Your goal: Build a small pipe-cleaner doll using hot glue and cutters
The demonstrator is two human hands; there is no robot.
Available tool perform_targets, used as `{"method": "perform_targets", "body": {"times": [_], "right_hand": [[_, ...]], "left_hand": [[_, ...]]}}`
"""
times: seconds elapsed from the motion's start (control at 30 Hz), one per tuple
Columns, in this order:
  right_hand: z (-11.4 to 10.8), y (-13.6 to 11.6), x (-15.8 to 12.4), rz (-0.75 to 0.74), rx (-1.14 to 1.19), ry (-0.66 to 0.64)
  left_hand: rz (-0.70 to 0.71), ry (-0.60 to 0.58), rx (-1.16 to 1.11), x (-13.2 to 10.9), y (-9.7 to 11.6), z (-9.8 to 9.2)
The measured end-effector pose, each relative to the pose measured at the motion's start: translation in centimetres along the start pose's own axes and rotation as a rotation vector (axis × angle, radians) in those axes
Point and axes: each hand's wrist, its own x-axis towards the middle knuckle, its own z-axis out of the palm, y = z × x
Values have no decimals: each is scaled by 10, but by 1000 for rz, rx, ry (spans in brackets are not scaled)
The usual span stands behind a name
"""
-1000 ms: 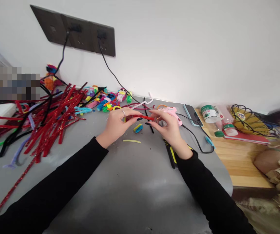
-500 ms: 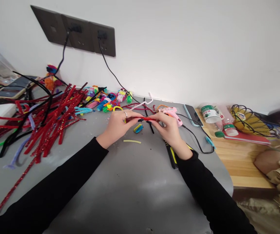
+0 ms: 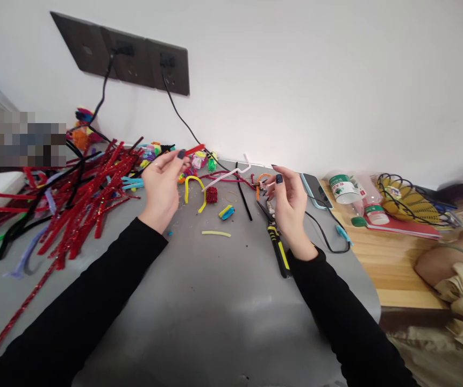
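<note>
Pinched between thumb and fingers of my left hand (image 3: 162, 185) is a short red pipe cleaner (image 3: 195, 150), raised over the table's back half. My right hand (image 3: 290, 207) is lifted with loosely curled fingers apart and nothing visible between them. It hovers above black-and-yellow pliers (image 3: 279, 250) and hides most of the pink glue gun behind it. Between the hands lie a bent yellow pipe cleaner (image 3: 193, 180), a dark red glittery block (image 3: 211, 195), a yellow-and-blue piece (image 3: 227, 212), a straight black pipe cleaner (image 3: 244, 193) and a pale yellow strip (image 3: 215, 234).
A heap of red glittery pipe cleaners (image 3: 82, 209) covers the left of the grey table (image 3: 215, 312). A phone (image 3: 317, 191) and cable lie at right. Beyond, bottles (image 3: 344, 188) and a yellow mesh item (image 3: 411, 201) rest on wood, near another person's arm (image 3: 436, 263).
My hands have parted. The left has moved left and up with the red pipe cleaner; the right has let go of it and shifted slightly right. The dark red block is now uncovered.
</note>
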Motion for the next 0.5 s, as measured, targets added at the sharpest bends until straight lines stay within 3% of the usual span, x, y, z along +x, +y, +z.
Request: {"method": "perform_targets", "body": {"times": [0.03,0.07,0.1,0.17,0.2,0.23,0.27,0.3,0.33,0.43,0.5], "right_hand": [[0,0,0,2,2,0],[1,1,0,4,3,-1],[1,2,0,5,3,-3],[2,4,0,10,3,-15],[2,5,0,14,3,-18],[2,6,0,18,3,-18],[2,6,0,22,2,-17],[2,7,0,24,1,-14],[2,7,1,27,1,-10],[2,7,1,34,4,-13],[3,7,1,39,6,-27]], "left_hand": [[5,72,-8,0,1,0],[-47,0,5,-3,3,0],[-158,-247,46,-8,7,2],[-443,-973,134,-19,14,5],[-526,-1213,136,-21,15,6],[-503,-1185,103,-20,15,6],[-390,-908,40,-15,13,5],[-230,-512,-64,-8,10,3],[-156,-344,-109,0,6,0],[-72,-54,-108,14,0,-7],[-130,-113,-60,6,5,-7]]}}
